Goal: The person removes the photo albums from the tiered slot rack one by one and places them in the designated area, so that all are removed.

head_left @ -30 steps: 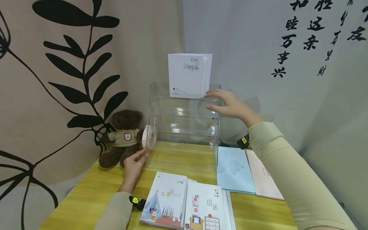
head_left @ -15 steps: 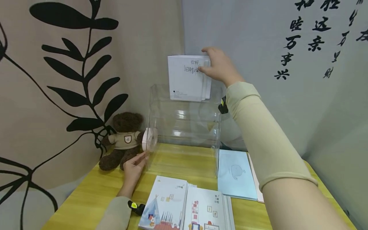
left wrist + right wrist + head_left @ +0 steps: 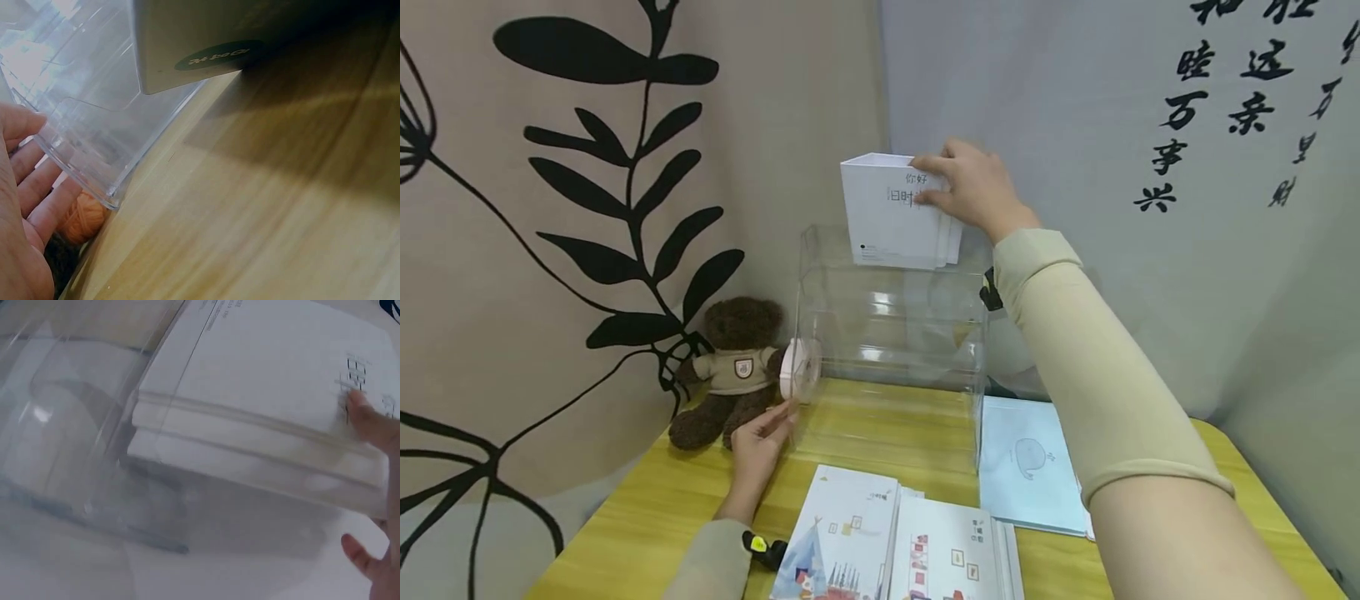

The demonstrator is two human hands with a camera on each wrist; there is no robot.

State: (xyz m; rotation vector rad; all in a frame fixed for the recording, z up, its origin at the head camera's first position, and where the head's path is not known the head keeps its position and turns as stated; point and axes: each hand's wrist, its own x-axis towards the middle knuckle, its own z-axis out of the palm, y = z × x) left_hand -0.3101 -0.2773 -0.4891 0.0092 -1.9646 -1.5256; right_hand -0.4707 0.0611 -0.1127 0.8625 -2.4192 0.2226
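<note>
A clear plastic rack (image 3: 891, 329) stands on the wooden table. Several white books (image 3: 887, 217) with Chinese characters on the front one stand upright in its top tier. My right hand (image 3: 976, 190) grips them at the upper right, thumb on the front cover and fingers over the top. In the right wrist view the thumb presses the front book (image 3: 250, 356), and the stack's layered edges show. Low on the rack's left side, my left hand (image 3: 758, 450) pinches the panel edge; the left wrist view shows thumb and fingers either side of the clear panel (image 3: 87, 125).
Left of the rack sits a brown teddy bear (image 3: 741, 371), beside a pale round object (image 3: 797, 369). Illustrated books (image 3: 850, 533) lie in front. A light-blue notebook (image 3: 1030, 467) lies to the right. The left wrist view shows an orange yarn ball (image 3: 84, 219).
My right hand has risen from the rack's upper right edge to the white books and taken hold of them. The books' tops have spread or tipped slightly. My left hand stays at the rack.
</note>
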